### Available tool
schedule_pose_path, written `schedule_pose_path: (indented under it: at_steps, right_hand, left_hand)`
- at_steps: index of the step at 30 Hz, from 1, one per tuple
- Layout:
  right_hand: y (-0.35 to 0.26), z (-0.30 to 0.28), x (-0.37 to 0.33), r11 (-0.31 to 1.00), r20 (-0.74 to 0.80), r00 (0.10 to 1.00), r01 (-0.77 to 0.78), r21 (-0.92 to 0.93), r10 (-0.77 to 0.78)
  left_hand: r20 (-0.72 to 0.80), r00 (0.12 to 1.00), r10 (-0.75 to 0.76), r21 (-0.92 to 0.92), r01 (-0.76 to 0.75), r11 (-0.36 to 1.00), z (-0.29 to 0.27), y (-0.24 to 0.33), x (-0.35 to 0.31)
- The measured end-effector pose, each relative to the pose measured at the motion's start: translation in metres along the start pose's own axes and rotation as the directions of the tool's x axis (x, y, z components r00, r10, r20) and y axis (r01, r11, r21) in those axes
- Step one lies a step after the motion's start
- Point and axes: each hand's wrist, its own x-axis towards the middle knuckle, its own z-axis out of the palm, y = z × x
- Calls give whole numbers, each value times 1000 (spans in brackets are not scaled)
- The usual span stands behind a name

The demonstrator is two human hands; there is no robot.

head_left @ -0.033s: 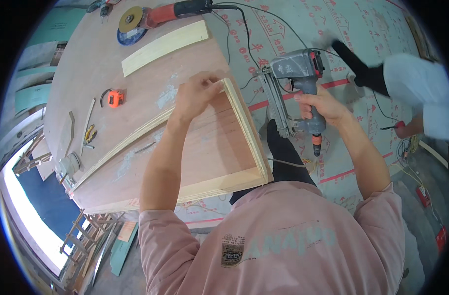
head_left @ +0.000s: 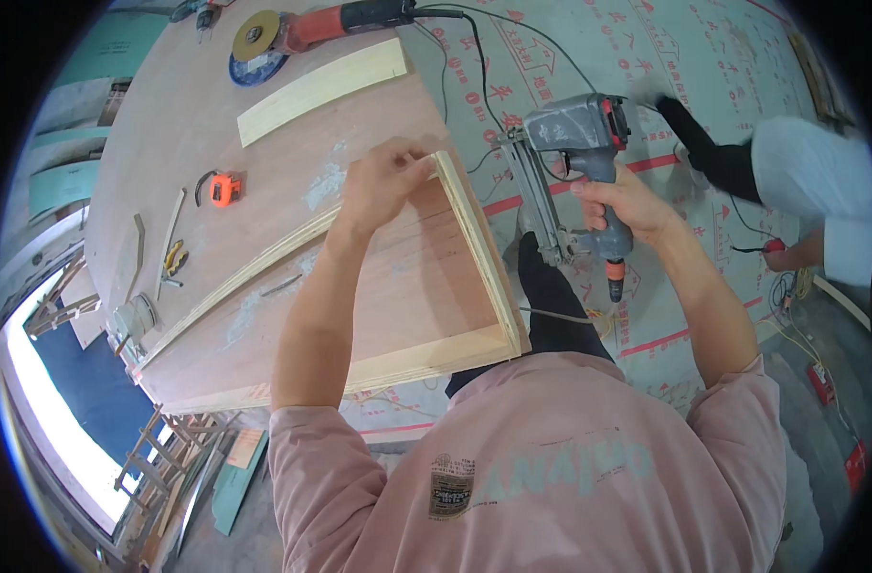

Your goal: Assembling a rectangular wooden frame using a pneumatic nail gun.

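Observation:
A plywood frame of narrow strips stands on edge on the wooden tabletop. My left hand is closed at its far corner, where the long strip meets the short one; the fingertips are partly hidden. My right hand wraps round the handle of a grey nail gun, held just right of the frame. The gun's slanted magazine points down toward me, and its nose is apart from the wood. An orange hose fitting shows at the handle's base.
A red angle grinder, a loose plywood strip, an orange tape measure and pliers lie on the tabletop. At right, a co-worker's dark sleeve reaches in over the printed green floor sheet. Cables cross that sheet.
The co-worker's arm at the right has shifted slightly downward and to the right. My hands, the frame and the nail gun look unmoved.

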Motion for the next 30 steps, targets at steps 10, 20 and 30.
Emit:
schedule_pose_path:
  at_steps: [10, 20, 30]
  right_hand:
    - [-20, 25, 11, 881, -73, 966, 193, -431, -247]
    - [-23, 18, 3, 828, -259, 947, 14, -561, -191]
    - [-58, 1, 46, 837, -80, 973, 142, -528, -216]
  left_hand:
    - [-114, 992, 51, 146, -34, 989, 13, 7, -7]
    - [-362, 932, 34, 248, 61, 967, 87, 44, -91]
    - [-416, 909, 3, 233, 104, 967, 119, 53, -80]
